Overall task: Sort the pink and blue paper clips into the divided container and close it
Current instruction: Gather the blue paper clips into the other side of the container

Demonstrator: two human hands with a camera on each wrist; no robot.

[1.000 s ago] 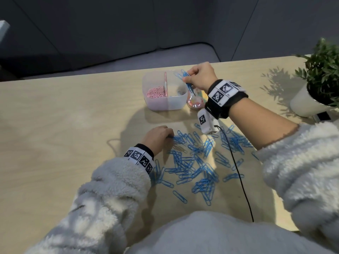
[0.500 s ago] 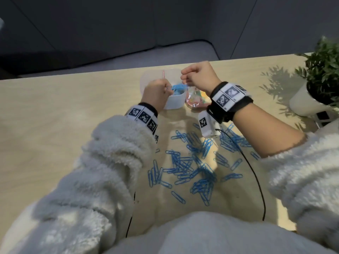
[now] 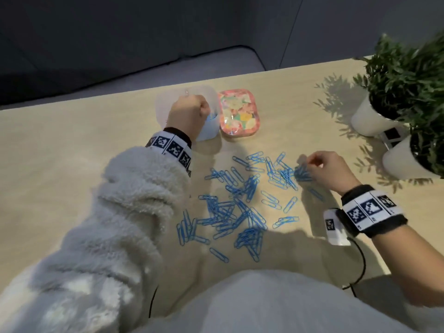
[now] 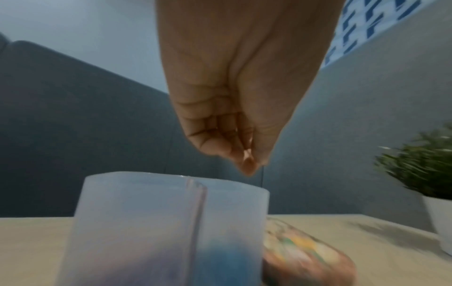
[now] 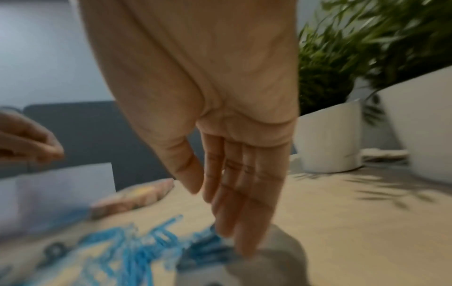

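Left hand: the left hand (image 3: 187, 114) hangs over the right compartment of the translucent white divided plastic container (image 3: 163, 109), fingertips (image 4: 247, 166) bunched together and pointing down; whether anything is between them, I cannot tell.
Container: it stands open at the far side of the pale wooden table (image 3: 60, 176), a thin divider (image 4: 199, 222) down the middle; a blue mass shows through the wall of the right compartment, a faint pinkish tint through the left.
Lid: the pink floral rectangular lid (image 3: 239, 114) lies flat on the table just beside the container's right wall.
Right hand: the right hand (image 3: 329, 170) is down at the right edge of the pile, and from above its fingers curl on a small bunch of clips; the wrist view is blurred and shows the fingers (image 5: 244, 203) long and close together, tips at the clips.
Clips: the blue wire paper clips (image 3: 240, 207) lie scattered on the table between the two arms, well short of the container.
Off to the right: two leafy green plants in white pots (image 3: 374, 121) stand near the table's corner.
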